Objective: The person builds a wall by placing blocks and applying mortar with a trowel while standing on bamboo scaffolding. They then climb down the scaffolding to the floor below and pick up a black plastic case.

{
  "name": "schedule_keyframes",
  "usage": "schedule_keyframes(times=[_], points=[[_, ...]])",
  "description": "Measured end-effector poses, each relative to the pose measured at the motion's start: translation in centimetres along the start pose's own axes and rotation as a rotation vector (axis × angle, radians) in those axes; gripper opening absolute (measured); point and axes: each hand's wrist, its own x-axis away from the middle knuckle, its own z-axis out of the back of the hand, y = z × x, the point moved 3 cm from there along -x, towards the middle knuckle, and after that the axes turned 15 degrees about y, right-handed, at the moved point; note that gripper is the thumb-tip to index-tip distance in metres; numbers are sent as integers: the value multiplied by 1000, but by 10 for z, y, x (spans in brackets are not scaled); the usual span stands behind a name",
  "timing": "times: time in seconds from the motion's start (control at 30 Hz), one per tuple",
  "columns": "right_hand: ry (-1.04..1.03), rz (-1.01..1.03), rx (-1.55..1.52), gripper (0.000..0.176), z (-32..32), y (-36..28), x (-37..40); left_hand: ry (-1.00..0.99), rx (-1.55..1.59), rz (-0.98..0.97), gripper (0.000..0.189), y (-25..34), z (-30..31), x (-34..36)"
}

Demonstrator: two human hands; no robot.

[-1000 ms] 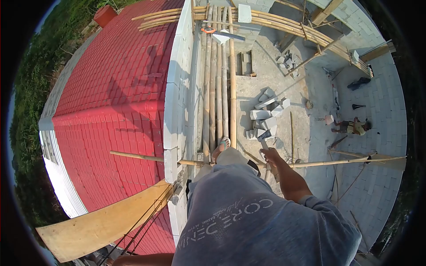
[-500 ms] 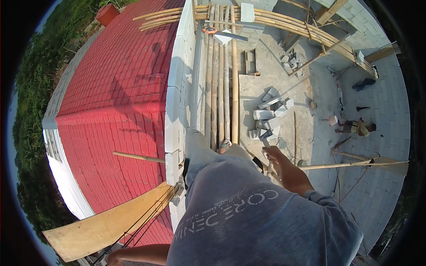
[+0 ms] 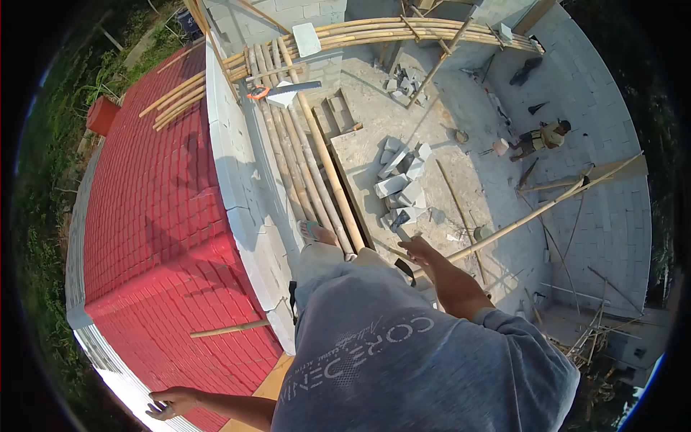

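Note:
My right hand (image 3: pixel 417 250) is closed around the handle of a trowel-like tool (image 3: pixel 401 219), its dark blade pointing up and away from me. Out to the lower left, over the edge of the red roof (image 3: pixel 165 245), my left hand (image 3: pixel 171 403) has its fingers apart and holds nothing. Below me, one sandalled foot (image 3: pixel 317 232) stands at the bamboo poles (image 3: pixel 327 165) beside the block wall (image 3: pixel 241 173). An orange-handled saw (image 3: pixel 284 90) lies across the poles, over a white block piece (image 3: pixel 281 99).
Grey blocks (image 3: pixel 396 189) lie piled on the floor far below. A co-worker (image 3: pixel 543 137) stands down there near the right wall (image 3: pixel 604 173). Long bamboo (image 3: pixel 504 234) slants across on my right. Curved bamboo poles (image 3: pixel 374 30) span the far side.
The view has turned and shifted, so the wall and poles now slant. My left arm has reached outward, bringing the hand into view. My right hand still holds the tool.

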Motion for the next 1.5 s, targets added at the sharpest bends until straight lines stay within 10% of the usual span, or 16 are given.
schedule_keyframes(times=[0.07, 0.13, 0.27, 0.57, 1.5], points=[[41, -35, -22, 36, -3, 21, -8, -125, 3, 246, 68, -44, -41, 49], [82, -34, -92, 36, -3, 25, -3, -207, -160, 25, 65, -85, -75, 96], [79, -70, -158, 36, 2, 37, -1, -633, 93, 659, 55, -65, -94, 179], [116, -194, -251, 44, -3, 36, 15, -1188, 110, 1030, 63, -109, -93, 260], [67, -179, -390, 51, -10, -20, -20, -1207, -435, 1509, 59, -154, 71, 329]])
